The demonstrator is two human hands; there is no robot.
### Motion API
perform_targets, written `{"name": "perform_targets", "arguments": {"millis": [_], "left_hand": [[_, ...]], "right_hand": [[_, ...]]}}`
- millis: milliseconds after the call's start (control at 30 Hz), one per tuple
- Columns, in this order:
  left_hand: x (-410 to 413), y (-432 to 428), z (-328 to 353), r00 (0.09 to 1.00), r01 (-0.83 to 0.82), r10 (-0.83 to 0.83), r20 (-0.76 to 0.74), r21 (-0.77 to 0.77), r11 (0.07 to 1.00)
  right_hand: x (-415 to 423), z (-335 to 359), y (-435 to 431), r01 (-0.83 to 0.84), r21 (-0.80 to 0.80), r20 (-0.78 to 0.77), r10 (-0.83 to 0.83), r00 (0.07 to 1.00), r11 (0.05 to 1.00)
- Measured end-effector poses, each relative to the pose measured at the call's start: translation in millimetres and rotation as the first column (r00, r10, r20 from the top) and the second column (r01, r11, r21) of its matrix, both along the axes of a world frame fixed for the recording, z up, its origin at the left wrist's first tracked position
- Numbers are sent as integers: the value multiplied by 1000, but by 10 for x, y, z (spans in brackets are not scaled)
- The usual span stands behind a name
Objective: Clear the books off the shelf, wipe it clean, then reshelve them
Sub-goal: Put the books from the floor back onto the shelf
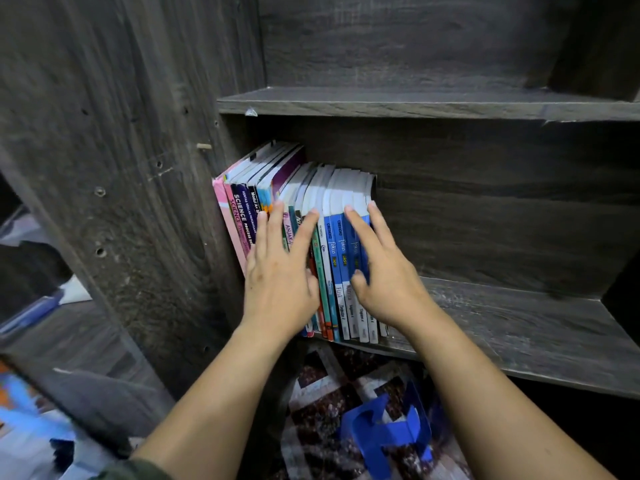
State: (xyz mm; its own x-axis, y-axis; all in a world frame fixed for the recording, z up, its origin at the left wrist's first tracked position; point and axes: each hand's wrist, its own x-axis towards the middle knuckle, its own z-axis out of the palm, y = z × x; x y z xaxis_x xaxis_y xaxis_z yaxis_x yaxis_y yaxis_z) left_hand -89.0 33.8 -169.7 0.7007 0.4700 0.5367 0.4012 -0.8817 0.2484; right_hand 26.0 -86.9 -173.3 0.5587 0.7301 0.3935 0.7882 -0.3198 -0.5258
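Books (341,271): one row standing at the left end of the dark wooden shelf (512,320), spines facing near, the row leaning left against the side panel (145,202). Pink and purple spines sit leftmost, blue and white ones rightmost.

Left hand (280,275): fingers straight and slightly spread, laid flat against the spines in the middle of the row; nothing is clasped.

Right hand (388,275): fingers stretched out over the blue spines at the right end of the row, thumb resting on the spines lower down; no book is grasped.

Below the shelf, a blue plastic object (384,434) lies on a patterned mat (318,403).
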Motion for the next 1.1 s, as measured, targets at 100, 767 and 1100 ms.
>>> {"name": "perform_targets", "arguments": {"millis": [100, 767, 1100], "left_hand": [[-1, -29, -16, 1000, -16, 16, -20, 10, 1000], [-22, -538, 81, 950, 7, 16, 313, -72, 997], [43, -424, 371, 967, -187, 140, -211, -220, 957]], "right_hand": [[15, 27, -14, 5, -24, -47, -6, 999, 1000], [0, 81, -54, 9, 8, -86, -8, 996, 1000], [91, 229, 219, 50, 102, 8, -51, 999, 993]]}}
